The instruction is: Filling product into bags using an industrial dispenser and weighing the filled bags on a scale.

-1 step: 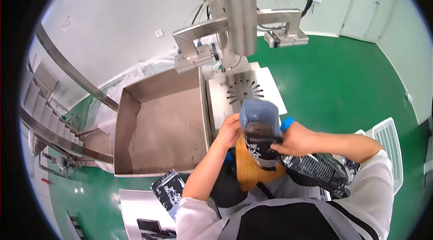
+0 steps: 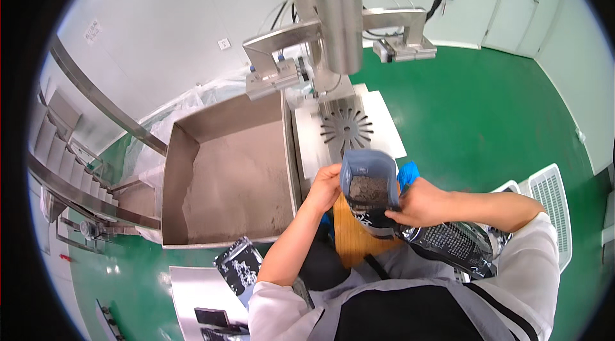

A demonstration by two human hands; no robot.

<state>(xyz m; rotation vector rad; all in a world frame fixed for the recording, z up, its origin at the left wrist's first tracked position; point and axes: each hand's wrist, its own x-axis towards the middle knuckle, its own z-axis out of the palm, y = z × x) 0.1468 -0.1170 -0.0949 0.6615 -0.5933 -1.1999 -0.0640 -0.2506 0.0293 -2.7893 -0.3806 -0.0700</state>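
An open-topped black pouch point(image 2: 373, 160) with a grey-blue lining is held between my hands, above a wooden surface point(image 2: 352, 232). Grey-brown powder point(image 2: 368, 188) shows inside it. My left hand point(image 2: 325, 186) is closed on the pouch's left edge. On the opposite side, my right hand point(image 2: 423, 203) grips the pouch with the thumb across its front. A blue item point(image 2: 408, 173) sticks up from behind the right hand; its kind is unclear. Just beyond the pouch lies a slotted round metal plate point(image 2: 346, 128), under a steel filling tube point(image 2: 338, 27).
A large steel bin point(image 2: 240, 181) of similar powder stands at left. Packed black pouches point(image 2: 451, 245) lie by my right forearm, near a white plastic basket point(image 2: 549, 197). Another black pouch point(image 2: 238, 265) sits on a pale table point(image 2: 186, 290). Metal clamp arms point(image 2: 272, 75) flank the tube.
The pouch has tipped so that its mouth faces me more, and more powder shows inside. More of the blue item shows by my right hand. The view has shifted slightly.
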